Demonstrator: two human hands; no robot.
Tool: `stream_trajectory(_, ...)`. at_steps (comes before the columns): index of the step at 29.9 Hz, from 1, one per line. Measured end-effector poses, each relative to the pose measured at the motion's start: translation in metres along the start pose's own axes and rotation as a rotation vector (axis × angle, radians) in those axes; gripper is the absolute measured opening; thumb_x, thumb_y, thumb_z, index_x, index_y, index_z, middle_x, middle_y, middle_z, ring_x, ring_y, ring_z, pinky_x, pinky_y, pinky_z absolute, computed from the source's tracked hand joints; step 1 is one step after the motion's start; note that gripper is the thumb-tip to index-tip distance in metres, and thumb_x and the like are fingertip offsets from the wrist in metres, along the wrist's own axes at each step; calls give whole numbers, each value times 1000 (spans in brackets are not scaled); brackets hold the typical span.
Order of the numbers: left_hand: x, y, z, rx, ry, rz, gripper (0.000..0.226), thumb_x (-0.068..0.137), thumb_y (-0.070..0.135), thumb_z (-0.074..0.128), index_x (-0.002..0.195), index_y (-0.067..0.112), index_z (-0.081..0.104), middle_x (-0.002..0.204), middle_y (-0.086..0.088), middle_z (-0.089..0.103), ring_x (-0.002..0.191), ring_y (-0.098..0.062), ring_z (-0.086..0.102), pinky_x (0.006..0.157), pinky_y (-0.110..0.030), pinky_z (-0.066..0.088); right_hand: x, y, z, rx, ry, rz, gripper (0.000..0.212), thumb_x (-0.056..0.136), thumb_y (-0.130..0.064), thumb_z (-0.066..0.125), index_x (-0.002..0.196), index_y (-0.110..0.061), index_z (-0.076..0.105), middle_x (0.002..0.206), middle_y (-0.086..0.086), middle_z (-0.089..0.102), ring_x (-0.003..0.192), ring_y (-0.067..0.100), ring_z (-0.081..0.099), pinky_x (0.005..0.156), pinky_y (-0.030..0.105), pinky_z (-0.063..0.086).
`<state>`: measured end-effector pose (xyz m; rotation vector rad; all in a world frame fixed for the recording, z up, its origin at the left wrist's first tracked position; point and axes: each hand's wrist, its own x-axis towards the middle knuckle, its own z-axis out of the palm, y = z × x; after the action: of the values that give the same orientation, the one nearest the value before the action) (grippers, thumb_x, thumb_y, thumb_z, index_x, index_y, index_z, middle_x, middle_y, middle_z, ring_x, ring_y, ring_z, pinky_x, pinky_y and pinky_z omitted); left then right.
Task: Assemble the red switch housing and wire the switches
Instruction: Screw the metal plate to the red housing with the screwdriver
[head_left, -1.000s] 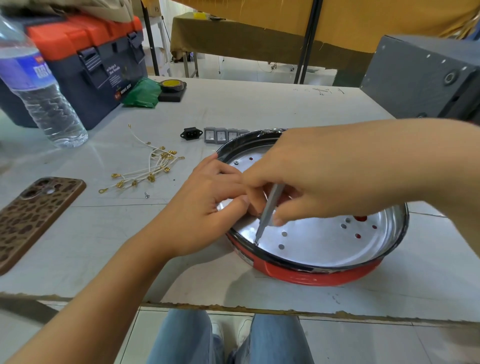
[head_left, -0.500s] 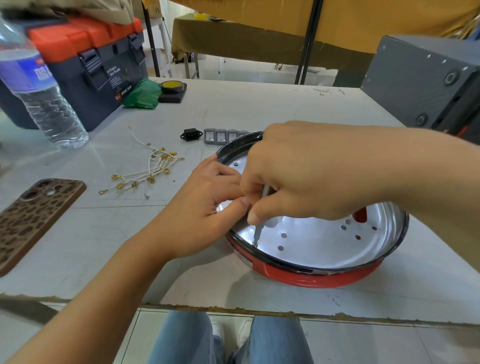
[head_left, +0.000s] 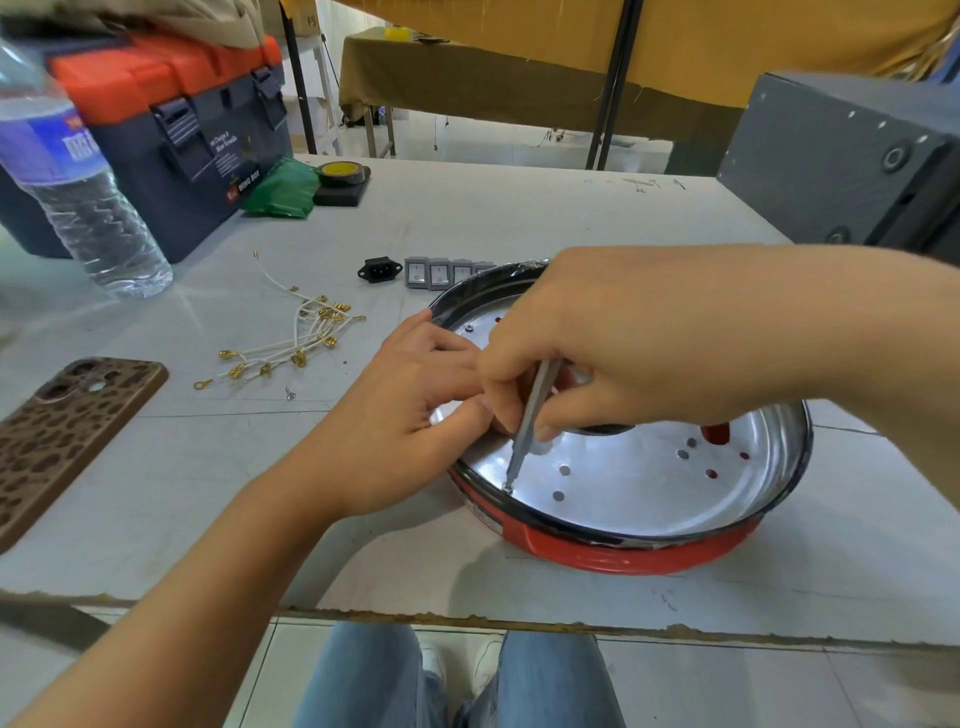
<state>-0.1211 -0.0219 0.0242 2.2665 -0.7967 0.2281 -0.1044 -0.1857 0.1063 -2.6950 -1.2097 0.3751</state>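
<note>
Right hand (head_left: 613, 343) curls around a screwdriver (head_left: 530, 415), tip on a screw (head_left: 507, 488) at the red housing's (head_left: 623, 556) 8 o'clock rim; left hand (head_left: 410, 415), loosely open, rests fingers there.

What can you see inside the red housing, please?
Inside the red housing: a perforated silver plate and a screwdriver tip on a screw. Both hands cover the plate's far-left part.

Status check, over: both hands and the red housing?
Right hand grips screwdriver, tip on screw at red housing rim. Left hand rests on housing edge. Switches, wires unused. Nothing in the way.
</note>
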Motion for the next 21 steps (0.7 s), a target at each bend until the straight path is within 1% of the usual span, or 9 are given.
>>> stream_trajectory(2,1,3,-1,-18,3,15,26,86,29,38,76,39,59,87,1,64,97,-17,51,100,-54,34,2,5,1,-25,35,-12,21,72,-36,68,86,-22,73,72,-6,71,52,4,55,65,3,39)
stream_trajectory(3,2,3,-1,-27,2,20,26,87,29,37,75,41,57,87,1,65,96,-18,52,99,-55,35,3,4,2,-54,36,-24,20,72,-38,67,85,-23,73,72,-7,70,54,4,56,64,3,39)
stream_trajectory(5,2,0,-1,-32,-14,23,30,88,27,39,77,29,67,89,0,66,100,-21,54,100,-56,34,6,5,1,-84,22,-30,19,72,-40,67,84,-26,71,69,-10,69,60,1,58,63,2,39)
stream_trajectory(7,2,-3,0,-11,-36,13,32,91,22,42,83,20,72,92,0,68,104,-22,54,102,-53,33,7,5,-1,-140,16,-55,17,71,-43,65,81,-30,70,65,-13,66,57,-10,54,59,-4,35)
stream_trajectory(9,2,-3,0,1,-45,1,32,91,24,40,83,26,71,91,0,68,104,-20,54,102,-51,34,8,4,-1,-191,34,-74,16,71,-44,64,80,-33,68,61,-16,63,54,-16,50,57,-7,31)
stream_trajectory(12,2,1,-2,-29,-29,-7,32,88,31,35,80,38,65,89,2,67,99,-18,55,100,-52,36,8,4,0,-200,54,-77,13,72,-45,66,77,-33,67,60,-18,63,54,-17,52,55,-7,31)
stream_trajectory(15,1,0,-1,1,-48,4,39,90,31,35,92,28,73,97,6,68,106,-19,53,102,-47,33,10,5,1,-160,84,-45,15,71,-46,70,71,-31,67,62,-23,64,53,-17,53,48,-5,31)
stream_trajectory(17,0,0,-1,22,-45,4,40,90,31,35,93,25,74,96,5,68,107,-18,50,104,-46,31,10,6,3,-141,115,-31,16,71,-44,72,68,-29,67,63,-25,63,52,-17,52,47,-5,30)
stream_trajectory(21,1,-1,-1,35,-39,-14,36,89,28,39,90,21,75,92,2,68,105,-16,50,106,-48,30,9,8,6,-145,147,-48,13,73,-40,70,69,-28,67,61,-15,64,56,-16,51,55,-5,33)
